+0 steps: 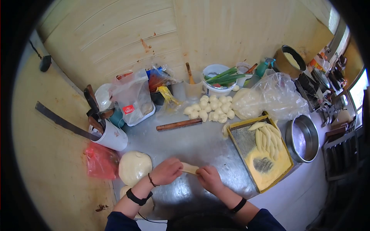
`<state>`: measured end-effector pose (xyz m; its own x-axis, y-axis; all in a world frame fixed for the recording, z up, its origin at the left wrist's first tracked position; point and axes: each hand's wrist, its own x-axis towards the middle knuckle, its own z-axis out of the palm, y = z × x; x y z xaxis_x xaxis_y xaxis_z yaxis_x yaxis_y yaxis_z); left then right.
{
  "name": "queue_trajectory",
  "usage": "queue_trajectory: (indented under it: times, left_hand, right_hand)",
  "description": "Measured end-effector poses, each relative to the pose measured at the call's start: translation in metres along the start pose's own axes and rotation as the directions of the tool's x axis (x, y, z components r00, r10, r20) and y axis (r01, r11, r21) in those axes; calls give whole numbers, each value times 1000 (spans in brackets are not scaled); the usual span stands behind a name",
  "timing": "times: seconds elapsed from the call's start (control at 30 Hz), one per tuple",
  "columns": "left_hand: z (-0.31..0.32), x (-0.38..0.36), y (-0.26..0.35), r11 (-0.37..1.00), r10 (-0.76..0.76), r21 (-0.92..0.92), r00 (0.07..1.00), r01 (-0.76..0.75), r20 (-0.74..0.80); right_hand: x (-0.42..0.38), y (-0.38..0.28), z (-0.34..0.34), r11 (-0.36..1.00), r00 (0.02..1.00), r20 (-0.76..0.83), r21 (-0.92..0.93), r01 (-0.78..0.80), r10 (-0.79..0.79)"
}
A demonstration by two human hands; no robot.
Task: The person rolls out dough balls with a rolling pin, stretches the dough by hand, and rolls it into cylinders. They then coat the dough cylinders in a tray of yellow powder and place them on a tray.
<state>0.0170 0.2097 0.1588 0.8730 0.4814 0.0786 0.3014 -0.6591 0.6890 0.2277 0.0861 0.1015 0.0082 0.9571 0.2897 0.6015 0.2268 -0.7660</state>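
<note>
Between my two hands a short strip of dough [189,168] is stretched over the metal table. My left hand [168,171] pinches its left end, and my right hand [210,179] grips the right end. Left of my left hand sits a large round of dough [135,168], with more dough partly hidden under my left forearm. To the right, a yellow-rimmed tray [239,147] holds several dough strips [268,139] and yellow meal [256,161]. Farther back lie a wooden rolling pin [179,124] and a heap of small dough balls [212,107].
A white container of knives [115,135] and a red plastic bag [102,161] stand at left. Along the back are a bucket with green onions [221,77], bagged dough [250,102] and a brown pot [290,63]. A round metal pan [302,138] is right of the tray.
</note>
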Motion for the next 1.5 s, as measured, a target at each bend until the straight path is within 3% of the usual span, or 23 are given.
queue_trajectory:
  times: [0.03,0.07,0.13,0.2,0.27,0.3,0.4,0.47,0.57,0.63,0.67,0.73,0.77,0.83,0.97,1.03,1.07,1.13,1.2,1.27,1.37,1.43,1.5]
  left_hand:
    - [19,-13,-4,992,66,104,998,-67,12]
    - [41,-28,-9,969,129,207,991,-133,31]
    - [103,-57,-17,953,-143,302,931,37,336]
    - [150,-98,-1,974,0,225,1000,4,-17]
    - [167,-111,14,957,-97,270,994,106,-50]
    - [177,-123,29,928,-199,305,977,215,-80]
    - [193,-137,49,878,-311,356,947,319,-81]
    - [187,-142,59,862,-249,423,960,279,-125]
    - [174,-122,72,877,-337,336,938,344,-82]
    - [177,-99,70,909,-293,246,936,335,-194]
    - [192,-93,63,908,-301,240,934,342,-192]
    - [218,-79,45,864,-249,361,921,351,-299]
    - [224,-83,45,864,-255,356,920,355,-297]
    - [223,-84,54,841,-217,434,936,324,-279]
    - [200,-94,68,860,-209,433,961,269,-181]
    - [197,-103,67,890,-173,412,981,196,-93]
    - [196,-108,66,889,-174,410,979,202,-105]
    - [190,-115,61,921,-169,356,986,158,0]
    - [182,-121,55,945,-164,295,985,142,52]
    - [171,-122,51,962,-162,239,981,133,105]
    - [148,-121,47,967,-175,185,984,175,-18]
    - [137,-123,42,946,-289,124,951,301,-108]
    - [127,-124,37,930,-334,100,928,353,-167]
  right_hand:
    - [-2,4,-10,963,979,94,-184,195,-181]
    - [-11,16,-10,961,978,96,-189,200,-184]
    - [-44,47,1,813,847,480,-386,436,-227]
    - [-90,50,-1,804,860,452,-405,436,-238]
    - [-108,46,-3,796,874,420,-428,429,-244]
    - [-120,36,-6,806,894,415,-465,367,-168]
    - [-145,24,-12,802,906,418,-519,296,-63]
    - [-148,18,-15,799,905,425,-534,275,-28]
    - [-144,12,-18,854,902,431,-471,222,3]
    - [-122,2,0,869,961,271,-461,180,-56]
    - [-121,2,16,871,959,279,-457,180,-52]
    - [-120,9,42,893,940,321,-448,43,116]
    - [-127,9,46,893,937,327,-447,42,119]
    - [-140,6,47,762,935,355,-606,229,1]
    - [-141,-6,22,760,886,464,-577,300,3]
    - [-130,-9,5,834,763,643,-456,312,66]
    - [-117,-5,-3,828,760,647,-458,324,61]
    - [-62,3,-21,929,788,615,-309,205,30]
    - [2,9,-28,950,935,348,-260,171,-73]
    - [63,11,-25,953,960,280,-290,88,-4]
    - [130,34,12,915,984,174,-387,112,-47]
    - [163,57,45,819,979,67,-538,198,-193]
    - [182,83,73,773,981,77,-605,190,-180]
